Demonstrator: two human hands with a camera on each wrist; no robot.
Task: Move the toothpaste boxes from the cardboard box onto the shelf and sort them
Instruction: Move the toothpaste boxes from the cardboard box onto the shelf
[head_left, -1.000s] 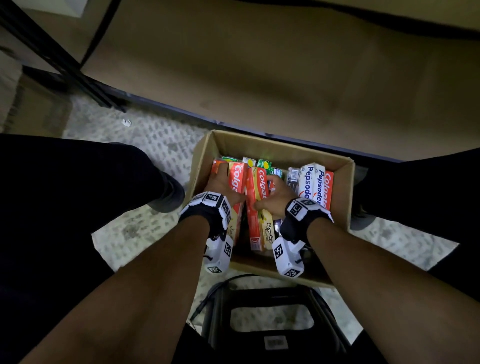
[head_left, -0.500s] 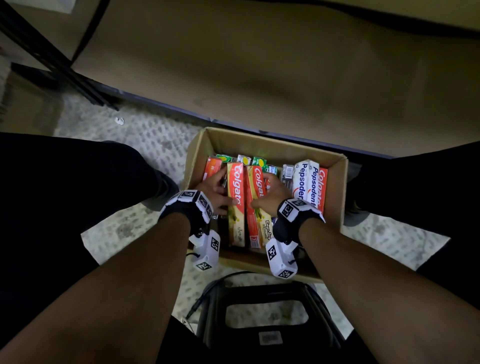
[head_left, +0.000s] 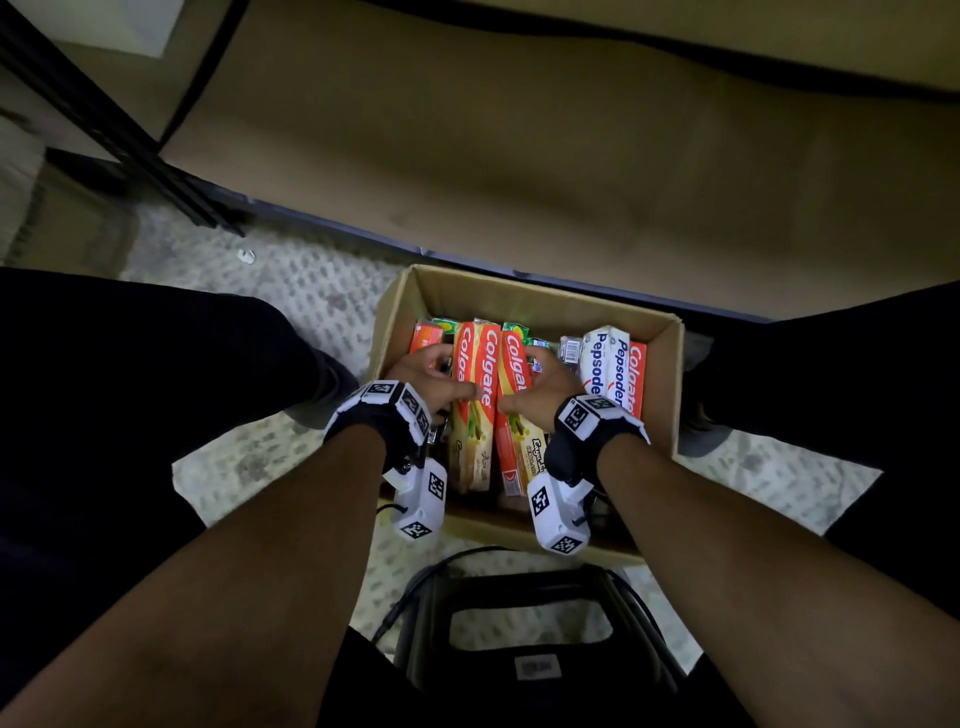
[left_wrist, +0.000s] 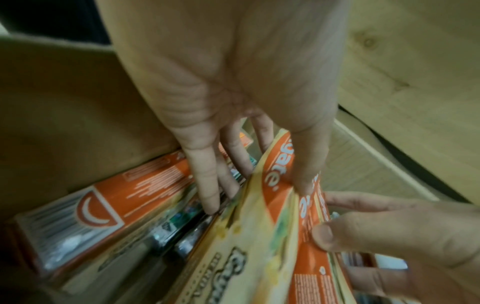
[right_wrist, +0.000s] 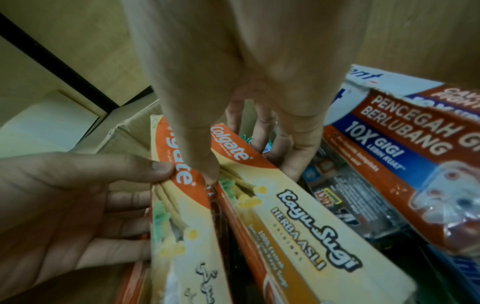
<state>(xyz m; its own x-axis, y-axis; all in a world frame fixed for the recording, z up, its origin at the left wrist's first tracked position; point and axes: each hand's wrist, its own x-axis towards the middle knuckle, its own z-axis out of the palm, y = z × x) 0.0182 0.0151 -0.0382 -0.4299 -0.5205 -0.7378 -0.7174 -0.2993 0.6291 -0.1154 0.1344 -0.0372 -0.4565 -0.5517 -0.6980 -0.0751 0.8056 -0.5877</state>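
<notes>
An open cardboard box (head_left: 522, 293) on the floor holds several toothpaste boxes. My left hand (head_left: 441, 376) grips one cream-and-orange Colgate box (head_left: 475, 410), thumb on its top face and fingers down its left side. The same grip shows in the left wrist view, left hand (left_wrist: 259, 193) on that Colgate box (left_wrist: 249, 236). My right hand (head_left: 540, 382) grips a second Colgate box (head_left: 514, 374) beside it. In the right wrist view the right hand (right_wrist: 252, 173) pinches this Kayu Sugi Colgate box (right_wrist: 298, 205) between thumb and fingers. The shelf board (head_left: 519, 156) lies just beyond.
White Pepsodent boxes (head_left: 605, 364) and a red Colgate box (head_left: 638, 379) stand at the carton's right side. More orange and green boxes (head_left: 428, 332) sit at its left. A black stool (head_left: 530, 597) is under me, and my dark-trousered legs flank the carton.
Both hands have drawn the two Colgate boxes up out of the pile. The left hand's box has come apart from the right hand's and now stands beside it.
</notes>
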